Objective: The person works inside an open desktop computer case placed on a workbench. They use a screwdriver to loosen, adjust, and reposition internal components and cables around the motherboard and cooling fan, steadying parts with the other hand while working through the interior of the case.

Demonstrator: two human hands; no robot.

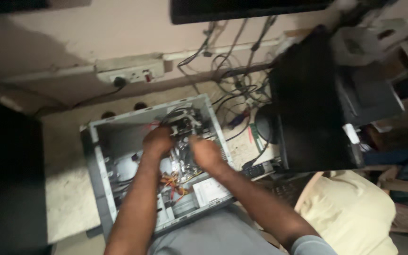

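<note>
We see a dim, warm-toned picture, brightest on the pale wall and floor just around the open computer case (pixel 101 156), while the areas far left of the case and the black tower to its right (pixel 308 104) sink into near-solid shadow. Motion blur softens everything, so that our left hand (pixel 157 140) and right hand (pixel 205 152) inside the case lose their finger outlines and the parts under them smear together. Beyond the case, toward the frame's right edge, the clutter is blurrier still and the straight lines lean.

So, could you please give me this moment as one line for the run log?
left hand: inside open computer case | right hand: inside case, by cables | grip: unclear
</note>
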